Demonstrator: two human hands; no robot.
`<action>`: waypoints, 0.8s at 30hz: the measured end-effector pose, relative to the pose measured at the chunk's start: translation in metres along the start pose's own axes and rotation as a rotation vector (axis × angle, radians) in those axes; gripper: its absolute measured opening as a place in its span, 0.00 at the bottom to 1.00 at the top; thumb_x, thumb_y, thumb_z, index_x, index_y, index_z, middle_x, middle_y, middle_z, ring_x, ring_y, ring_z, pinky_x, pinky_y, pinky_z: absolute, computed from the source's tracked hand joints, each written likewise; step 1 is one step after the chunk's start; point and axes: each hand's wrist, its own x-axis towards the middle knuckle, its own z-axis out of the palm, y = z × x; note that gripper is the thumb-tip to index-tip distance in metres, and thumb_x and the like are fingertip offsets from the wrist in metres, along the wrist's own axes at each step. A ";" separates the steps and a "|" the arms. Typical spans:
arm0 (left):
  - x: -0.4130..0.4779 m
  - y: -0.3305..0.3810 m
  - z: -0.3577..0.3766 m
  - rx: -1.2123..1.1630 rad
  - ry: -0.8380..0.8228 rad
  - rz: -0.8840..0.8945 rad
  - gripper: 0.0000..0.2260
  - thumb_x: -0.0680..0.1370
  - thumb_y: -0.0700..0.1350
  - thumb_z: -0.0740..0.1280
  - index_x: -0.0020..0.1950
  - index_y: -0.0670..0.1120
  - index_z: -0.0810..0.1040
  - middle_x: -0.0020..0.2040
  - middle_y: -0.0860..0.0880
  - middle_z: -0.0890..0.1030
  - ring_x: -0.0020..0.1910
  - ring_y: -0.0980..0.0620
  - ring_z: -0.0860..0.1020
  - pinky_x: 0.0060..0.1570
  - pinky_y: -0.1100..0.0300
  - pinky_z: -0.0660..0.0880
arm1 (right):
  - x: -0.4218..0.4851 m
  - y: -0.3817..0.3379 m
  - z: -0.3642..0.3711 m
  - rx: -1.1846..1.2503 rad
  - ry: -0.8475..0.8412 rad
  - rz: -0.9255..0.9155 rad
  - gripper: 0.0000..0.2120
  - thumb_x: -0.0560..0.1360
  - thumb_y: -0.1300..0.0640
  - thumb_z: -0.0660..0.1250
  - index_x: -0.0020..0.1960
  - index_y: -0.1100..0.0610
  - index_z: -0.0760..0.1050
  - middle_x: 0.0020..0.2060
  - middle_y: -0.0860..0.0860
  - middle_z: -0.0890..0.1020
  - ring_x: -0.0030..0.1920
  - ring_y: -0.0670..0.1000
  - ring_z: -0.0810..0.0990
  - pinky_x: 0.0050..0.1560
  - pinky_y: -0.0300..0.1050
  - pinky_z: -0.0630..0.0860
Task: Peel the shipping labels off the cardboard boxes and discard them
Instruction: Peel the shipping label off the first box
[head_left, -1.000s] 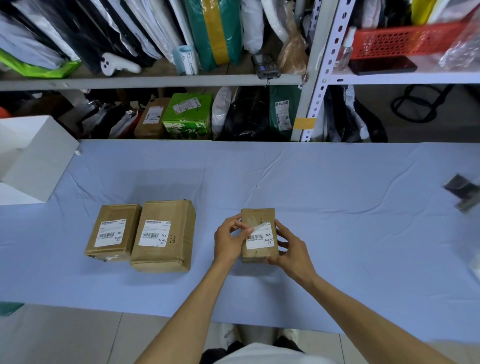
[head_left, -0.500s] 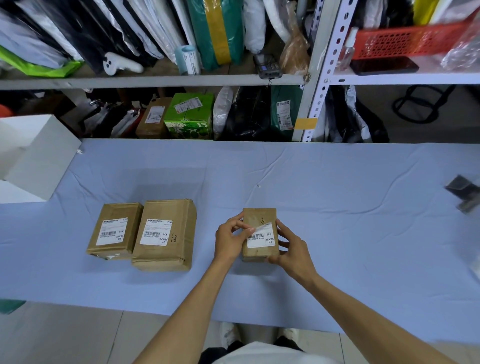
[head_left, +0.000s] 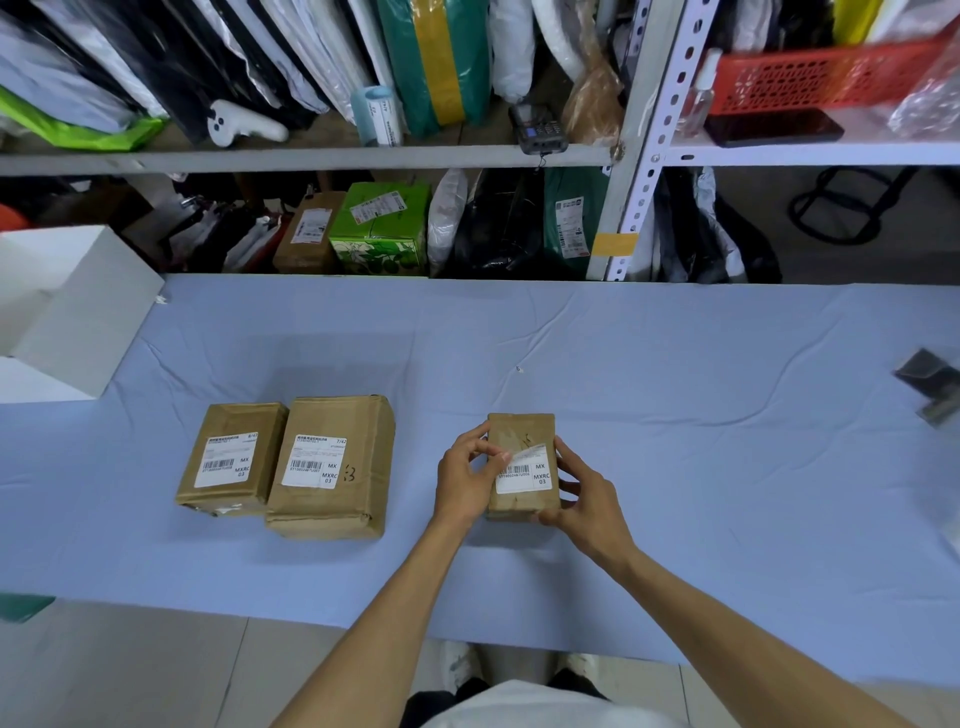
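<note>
The label (head_left: 522, 475) on the small box (head_left: 519, 428), mid-table (head_left: 701, 441), is partly lifted. The left hand (head_left: 464, 483) pinches its 10 o'clock corner while the right hand (head_left: 584, 501) grips the box. The next move is probably a steady pull toward 4 o'clock. Two labelled boxes (head_left: 358, 421) wait at 9 o'clock.

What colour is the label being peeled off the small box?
White with black print; the label shows best in the head view.

The left hand (head_left: 465, 480) has lifted the shipping label's (head_left: 524, 475) 10 o'clock corner off the small cardboard box (head_left: 519, 431), folding it toward 4 o'clock and baring more brown cardboard above it.
</note>
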 end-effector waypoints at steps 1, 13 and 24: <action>-0.001 0.001 0.000 0.009 0.003 -0.001 0.08 0.75 0.40 0.71 0.46 0.34 0.78 0.70 0.51 0.73 0.67 0.49 0.72 0.51 0.72 0.73 | 0.000 0.000 0.000 0.002 -0.001 -0.001 0.44 0.65 0.71 0.73 0.75 0.50 0.61 0.58 0.45 0.78 0.55 0.42 0.79 0.43 0.33 0.78; -0.004 0.005 0.001 0.013 -0.009 -0.018 0.08 0.75 0.40 0.70 0.45 0.34 0.78 0.71 0.49 0.71 0.69 0.47 0.70 0.41 0.79 0.71 | 0.000 -0.001 -0.002 -0.029 -0.015 0.006 0.45 0.64 0.72 0.72 0.75 0.50 0.61 0.57 0.43 0.78 0.56 0.45 0.79 0.43 0.32 0.78; -0.003 0.004 0.000 -0.004 -0.026 -0.015 0.07 0.75 0.40 0.70 0.44 0.36 0.78 0.71 0.49 0.72 0.68 0.46 0.72 0.57 0.61 0.76 | 0.000 -0.002 -0.002 -0.056 -0.018 0.010 0.46 0.64 0.71 0.74 0.76 0.52 0.60 0.60 0.45 0.78 0.55 0.46 0.79 0.43 0.33 0.79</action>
